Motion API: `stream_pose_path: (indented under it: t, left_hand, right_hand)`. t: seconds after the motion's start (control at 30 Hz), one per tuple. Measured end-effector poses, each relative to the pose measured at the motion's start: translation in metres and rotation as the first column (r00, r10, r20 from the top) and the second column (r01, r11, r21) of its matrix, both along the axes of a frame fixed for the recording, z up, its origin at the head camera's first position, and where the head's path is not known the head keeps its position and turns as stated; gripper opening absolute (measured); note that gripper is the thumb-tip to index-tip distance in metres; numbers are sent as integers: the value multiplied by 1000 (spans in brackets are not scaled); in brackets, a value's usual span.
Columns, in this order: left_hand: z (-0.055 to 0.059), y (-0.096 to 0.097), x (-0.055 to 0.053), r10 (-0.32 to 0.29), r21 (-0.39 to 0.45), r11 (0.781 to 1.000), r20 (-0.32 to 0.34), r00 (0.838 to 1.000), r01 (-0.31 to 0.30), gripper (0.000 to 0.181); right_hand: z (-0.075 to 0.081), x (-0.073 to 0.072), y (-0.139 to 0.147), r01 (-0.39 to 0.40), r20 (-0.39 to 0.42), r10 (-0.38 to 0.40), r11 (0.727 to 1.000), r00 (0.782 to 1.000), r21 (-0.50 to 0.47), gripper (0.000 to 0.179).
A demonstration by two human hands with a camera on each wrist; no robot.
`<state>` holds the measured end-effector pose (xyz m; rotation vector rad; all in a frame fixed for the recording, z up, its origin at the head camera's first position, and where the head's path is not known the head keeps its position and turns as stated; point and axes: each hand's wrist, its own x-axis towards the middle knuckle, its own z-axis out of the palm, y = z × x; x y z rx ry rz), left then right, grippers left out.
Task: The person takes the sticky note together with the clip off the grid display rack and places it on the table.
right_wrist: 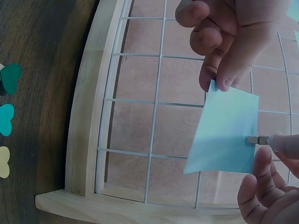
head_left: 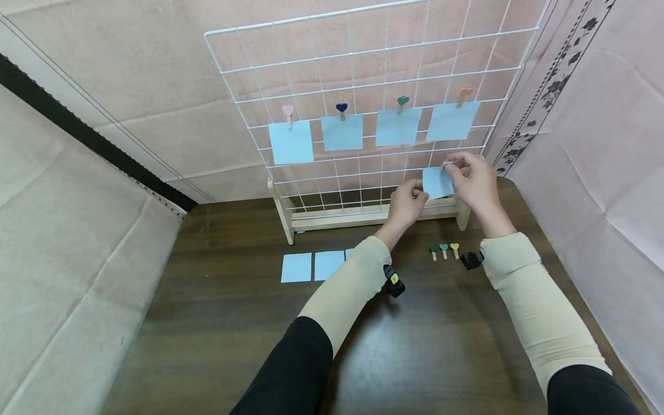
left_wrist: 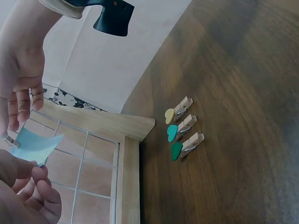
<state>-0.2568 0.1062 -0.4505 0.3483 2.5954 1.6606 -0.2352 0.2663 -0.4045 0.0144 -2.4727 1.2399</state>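
Note:
My left hand (head_left: 407, 203) pinches a lower corner of a light blue paper square (head_left: 437, 182) in front of the grid's lower right. My right hand (head_left: 473, 181) pinches a small wooden clothespin (right_wrist: 257, 140), whose tip lies over the paper's top edge. In the right wrist view the paper hangs slightly bowed between both hands, close to the white wire grid (right_wrist: 154, 105); whether the pin also bites on a wire I cannot tell. Higher up, a row of several blue squares (head_left: 398, 127) hangs from heart-topped clothespins (head_left: 402, 102).
Three clothespins with heart tops (left_wrist: 181, 133) lie on the brown table (head_left: 218, 323), right of centre. More blue squares (head_left: 297, 268) lie in a row at the left, partly hidden by my left sleeve. A wooden base (head_left: 339, 219) carries the grid; pale cloth walls (head_left: 612, 173) surround it.

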Motion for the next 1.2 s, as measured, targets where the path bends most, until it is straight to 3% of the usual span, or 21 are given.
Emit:
stream_pose_path:
  t: [0.23, 0.8, 1.2]
  left_hand:
    - [2, -2, 1, 35, 1, 999, -37, 999, -35, 29]
    - [4, -3, 6, 14, 1, 1000, -60, 998, -14, 33]
    - [-2, -9, 9, 12, -2, 1000, -66, 998, -12, 34]
  right_hand:
    - [0, -2, -2, 6, 23, -7, 1000, 1000, 22, 31]
    - [0, -3, -5, 6, 18, -6, 1000, 1000, 23, 32]
    - [1, -2, -7, 27, 33, -27, 1000, 999, 15, 35]
